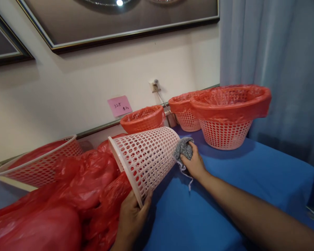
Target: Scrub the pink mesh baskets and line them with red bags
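Observation:
A white perforated plastic basket (146, 157) lies on its side on the blue tablecloth (238, 181), its open rim facing left and toward me. My left hand (132, 218) grips the lower part of that rim, fingers closed round it. My right hand (195, 164) is closed on a grey cloth (183, 148) and presses it against the basket's base at the right end.
Red plastic bags (68, 195) are heaped at the left. Another unlined basket (39, 164) lies tilted at far left. Three baskets lined with red bags (230, 111) (184, 111) (143, 118) stand along the wall. A pink note (119, 105), a wall socket (155, 85) and a curtain (277, 52) lie behind.

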Demonstrator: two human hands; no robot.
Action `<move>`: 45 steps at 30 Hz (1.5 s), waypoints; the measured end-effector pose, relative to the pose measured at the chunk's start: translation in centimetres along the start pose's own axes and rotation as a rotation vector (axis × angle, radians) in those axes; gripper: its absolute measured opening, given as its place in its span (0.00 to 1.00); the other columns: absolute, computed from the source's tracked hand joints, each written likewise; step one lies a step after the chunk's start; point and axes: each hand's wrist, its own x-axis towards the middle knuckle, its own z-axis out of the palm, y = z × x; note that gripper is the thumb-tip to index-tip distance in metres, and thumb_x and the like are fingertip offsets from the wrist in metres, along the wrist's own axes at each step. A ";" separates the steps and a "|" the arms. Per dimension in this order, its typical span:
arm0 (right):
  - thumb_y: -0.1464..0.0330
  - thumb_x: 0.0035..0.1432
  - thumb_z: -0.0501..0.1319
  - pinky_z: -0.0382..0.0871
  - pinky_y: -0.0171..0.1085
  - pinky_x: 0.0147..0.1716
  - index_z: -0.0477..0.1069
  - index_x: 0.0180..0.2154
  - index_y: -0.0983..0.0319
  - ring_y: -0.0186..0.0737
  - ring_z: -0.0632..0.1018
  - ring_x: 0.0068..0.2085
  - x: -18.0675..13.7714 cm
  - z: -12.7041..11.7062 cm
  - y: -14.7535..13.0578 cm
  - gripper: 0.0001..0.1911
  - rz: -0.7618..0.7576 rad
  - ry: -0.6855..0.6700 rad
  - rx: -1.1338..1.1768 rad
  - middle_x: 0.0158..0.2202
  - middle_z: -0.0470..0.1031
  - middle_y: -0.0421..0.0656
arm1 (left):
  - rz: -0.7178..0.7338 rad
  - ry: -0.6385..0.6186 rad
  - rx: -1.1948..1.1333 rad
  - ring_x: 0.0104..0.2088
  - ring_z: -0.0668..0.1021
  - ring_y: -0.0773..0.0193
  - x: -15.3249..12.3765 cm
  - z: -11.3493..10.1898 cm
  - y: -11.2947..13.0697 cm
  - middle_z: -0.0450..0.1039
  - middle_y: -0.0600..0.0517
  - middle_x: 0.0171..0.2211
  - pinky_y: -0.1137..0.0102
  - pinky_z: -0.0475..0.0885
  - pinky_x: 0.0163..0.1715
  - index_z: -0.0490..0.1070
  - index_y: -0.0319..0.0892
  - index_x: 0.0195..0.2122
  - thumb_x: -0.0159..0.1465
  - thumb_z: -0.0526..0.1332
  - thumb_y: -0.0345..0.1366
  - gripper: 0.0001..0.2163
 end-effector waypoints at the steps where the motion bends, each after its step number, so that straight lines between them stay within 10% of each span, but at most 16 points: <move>1: 0.59 0.54 0.65 0.73 0.54 0.57 0.58 0.67 0.62 0.55 0.79 0.56 0.4 0.0 0.2 0.42 0.041 0.042 -0.001 0.57 0.77 0.55 | -0.001 0.030 -0.024 0.48 0.85 0.48 -0.1 0.0 0.1 0.85 0.44 0.49 0.58 0.81 0.50 0.84 0.42 0.48 0.66 0.64 0.45 0.16; 6: 0.60 0.54 0.65 0.73 0.56 0.56 0.59 0.67 0.62 0.57 0.80 0.55 0.4 -0.3 0.3 0.41 0.020 -0.012 -0.071 0.56 0.77 0.56 | -0.074 0.099 -0.103 0.48 0.85 0.46 -0.3 0.0 0.4 0.85 0.42 0.48 0.55 0.81 0.51 0.85 0.42 0.45 0.63 0.67 0.47 0.16; 11: 0.65 0.58 0.62 0.73 0.53 0.58 0.51 0.71 0.62 0.55 0.76 0.60 -4.0 -0.7 -2.2 0.42 -0.582 -0.312 -0.183 0.63 0.70 0.57 | -0.201 0.112 -0.202 0.46 0.86 0.45 -0.1 -0.1 0.9 0.86 0.42 0.45 0.55 0.81 0.50 0.85 0.41 0.44 0.59 0.69 0.50 0.19; 16: 0.63 0.58 0.63 0.80 0.46 0.40 0.50 0.70 0.66 0.51 0.80 0.44 -7.9 -0.3 -4.2 0.43 -1.117 -0.581 -0.138 0.49 0.77 0.55 | -0.228 0.124 -0.260 0.41 0.87 0.43 0.2 -0.6 1.2 0.86 0.43 0.38 0.57 0.83 0.43 0.86 0.41 0.37 0.53 0.72 0.54 0.21; 28: 0.63 0.58 0.63 0.72 0.54 0.60 0.62 0.66 0.62 0.53 0.79 0.56 -0.3 -0.6 -1.1 0.35 -0.021 -0.089 -0.061 0.58 0.77 0.53 | -0.248 0.147 -0.173 0.46 0.86 0.41 -0.3 -1.1 0.0 0.87 0.43 0.38 0.51 0.82 0.49 0.86 0.42 0.41 0.56 0.69 0.58 0.24; 31: 0.64 0.58 0.62 0.71 0.54 0.60 0.58 0.68 0.62 0.54 0.77 0.59 -1.7 -0.4 -1.3 0.38 -0.117 -0.144 -0.102 0.61 0.74 0.54 | -0.255 0.158 -0.178 0.45 0.86 0.41 -0.3 -1.1 -0.1 0.87 0.43 0.40 0.52 0.83 0.48 0.86 0.42 0.41 0.56 0.69 0.58 0.24; 39: 0.60 0.57 0.65 0.79 0.45 0.38 0.54 0.69 0.64 0.49 0.80 0.41 -8.1 0.1 -3.8 0.43 -1.067 -0.704 -0.165 0.48 0.76 0.54 | -0.295 0.112 -0.248 0.44 0.86 0.43 -0.1 -1.1 0.8 0.86 0.43 0.42 0.57 0.84 0.44 0.85 0.39 0.41 0.56 0.69 0.59 0.26; 45: 0.67 0.56 0.64 0.76 0.48 0.53 0.60 0.67 0.58 0.51 0.78 0.54 -3.5 -0.5 -2.3 0.37 -0.570 -0.457 -0.215 0.57 0.74 0.51 | -0.283 0.119 -0.222 0.47 0.86 0.44 -0.2 -0.4 0.3 0.86 0.43 0.45 0.55 0.82 0.50 0.84 0.40 0.46 0.58 0.69 0.55 0.24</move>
